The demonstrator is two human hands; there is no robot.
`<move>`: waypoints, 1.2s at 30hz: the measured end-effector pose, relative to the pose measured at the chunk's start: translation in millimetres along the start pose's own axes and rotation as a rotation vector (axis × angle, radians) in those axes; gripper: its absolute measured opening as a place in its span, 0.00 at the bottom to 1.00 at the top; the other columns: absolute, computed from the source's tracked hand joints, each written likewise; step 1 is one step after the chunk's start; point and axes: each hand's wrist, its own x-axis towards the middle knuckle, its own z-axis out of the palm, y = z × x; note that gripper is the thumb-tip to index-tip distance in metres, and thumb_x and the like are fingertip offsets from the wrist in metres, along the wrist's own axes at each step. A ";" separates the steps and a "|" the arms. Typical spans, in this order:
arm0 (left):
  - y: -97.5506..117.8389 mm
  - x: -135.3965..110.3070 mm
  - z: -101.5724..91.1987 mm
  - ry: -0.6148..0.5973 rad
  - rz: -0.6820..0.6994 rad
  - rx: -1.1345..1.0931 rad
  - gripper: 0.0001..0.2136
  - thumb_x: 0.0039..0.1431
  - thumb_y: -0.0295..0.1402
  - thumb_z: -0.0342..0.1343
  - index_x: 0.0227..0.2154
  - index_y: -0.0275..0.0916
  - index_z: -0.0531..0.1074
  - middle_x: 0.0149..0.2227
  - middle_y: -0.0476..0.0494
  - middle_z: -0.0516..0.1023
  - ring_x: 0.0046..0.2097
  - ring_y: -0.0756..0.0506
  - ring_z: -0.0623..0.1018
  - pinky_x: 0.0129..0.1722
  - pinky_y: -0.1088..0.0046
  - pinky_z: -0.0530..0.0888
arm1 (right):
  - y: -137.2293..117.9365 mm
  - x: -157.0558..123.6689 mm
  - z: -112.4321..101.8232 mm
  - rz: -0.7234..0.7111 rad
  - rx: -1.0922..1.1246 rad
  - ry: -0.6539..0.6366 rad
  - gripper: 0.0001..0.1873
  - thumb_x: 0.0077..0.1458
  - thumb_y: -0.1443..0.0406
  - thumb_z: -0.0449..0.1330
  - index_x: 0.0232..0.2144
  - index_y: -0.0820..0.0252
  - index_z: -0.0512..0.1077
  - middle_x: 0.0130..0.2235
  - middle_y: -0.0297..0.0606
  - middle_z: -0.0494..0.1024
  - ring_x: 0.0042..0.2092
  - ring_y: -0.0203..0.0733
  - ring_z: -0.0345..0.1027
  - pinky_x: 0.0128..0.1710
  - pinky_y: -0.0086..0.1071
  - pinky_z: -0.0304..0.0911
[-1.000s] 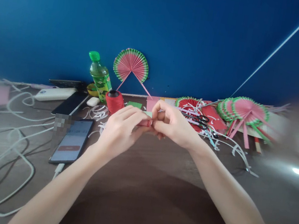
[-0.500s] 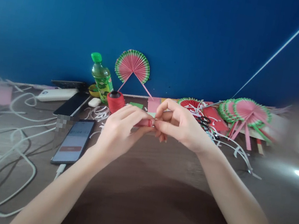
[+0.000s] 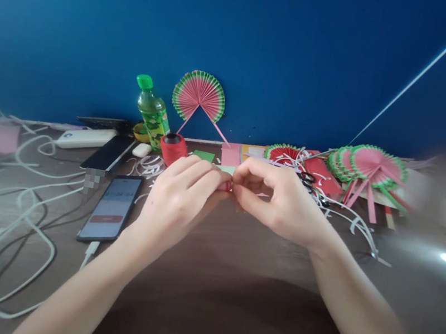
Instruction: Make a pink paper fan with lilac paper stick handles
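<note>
Both my hands meet above the middle of the brown table (image 3: 228,292). My left hand (image 3: 178,196) is closed, its fingertips pinching a small folded red paper piece (image 3: 226,185). My right hand (image 3: 281,199) is closed too, thumb and forefinger pinching the same piece from the right. Most of the paper is hidden by my fingers. A red thread spool (image 3: 173,149) stands just behind my left hand.
A phone (image 3: 111,207) with a lit screen lies left, with white cables (image 3: 14,224) around it. At the back stand a green bottle (image 3: 153,112), a pink-and-green paper fan (image 3: 199,95) on the blue wall, scissors (image 3: 309,182), more fans (image 3: 369,165) and paper scraps (image 3: 350,221).
My hands have stayed together on the red paper. The right hand's fingers curled lower and its wrist dropped slightly; the view shifted a little.
</note>
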 end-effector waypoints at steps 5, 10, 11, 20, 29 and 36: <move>1.1 0.0 -0.4 0.003 -0.024 -0.039 0.04 0.58 0.29 0.52 0.29 0.36 0.69 0.29 0.46 0.76 0.32 0.49 0.72 0.34 0.73 0.70 | -1.0 -0.9 0.2 -0.004 -0.032 0.006 0.05 0.51 0.73 0.52 0.27 0.61 0.63 0.24 0.30 0.68 0.27 0.31 0.63 0.27 0.25 0.57; 2.5 0.3 -0.4 -0.019 -0.132 -0.128 0.04 0.57 0.31 0.55 0.28 0.37 0.70 0.29 0.49 0.75 0.32 0.51 0.72 0.32 0.76 0.69 | -3.4 -1.9 -2.7 0.011 -0.011 -0.010 0.05 0.52 0.73 0.52 0.27 0.61 0.63 0.24 0.29 0.68 0.26 0.31 0.63 0.26 0.26 0.57; 3.0 0.4 -0.6 -0.031 -0.168 -0.152 0.04 0.56 0.32 0.56 0.28 0.37 0.70 0.28 0.50 0.74 0.31 0.52 0.72 0.32 0.77 0.69 | -3.7 -2.1 -3.5 0.021 0.004 -0.016 0.05 0.51 0.74 0.52 0.27 0.61 0.64 0.24 0.30 0.68 0.26 0.31 0.63 0.26 0.25 0.57; 5.1 1.3 -0.5 -0.066 -0.342 -0.350 0.03 0.53 0.31 0.58 0.30 0.39 0.71 0.28 0.52 0.73 0.30 0.54 0.72 0.30 0.80 0.69 | -3.6 -2.9 -8.7 0.078 0.184 -0.059 0.06 0.52 0.74 0.51 0.28 0.61 0.64 0.24 0.30 0.71 0.26 0.31 0.66 0.25 0.25 0.62; 1.9 0.0 -0.5 -0.142 -0.142 -0.151 0.06 0.57 0.32 0.53 0.26 0.37 0.69 0.27 0.49 0.72 0.30 0.51 0.70 0.30 0.76 0.67 | -1.4 -2.7 -3.7 0.037 -0.103 -0.081 0.05 0.51 0.73 0.52 0.26 0.60 0.63 0.22 0.29 0.67 0.25 0.30 0.60 0.25 0.25 0.53; 0.9 -1.3 6.2 -0.226 -0.078 -0.032 0.10 0.58 0.25 0.48 0.22 0.37 0.65 0.24 0.48 0.70 0.27 0.50 0.67 0.28 0.75 0.65 | 3.8 0.0 10.8 -0.044 -0.532 -0.033 0.06 0.51 0.73 0.50 0.23 0.60 0.60 0.21 0.30 0.61 0.23 0.31 0.50 0.24 0.28 0.45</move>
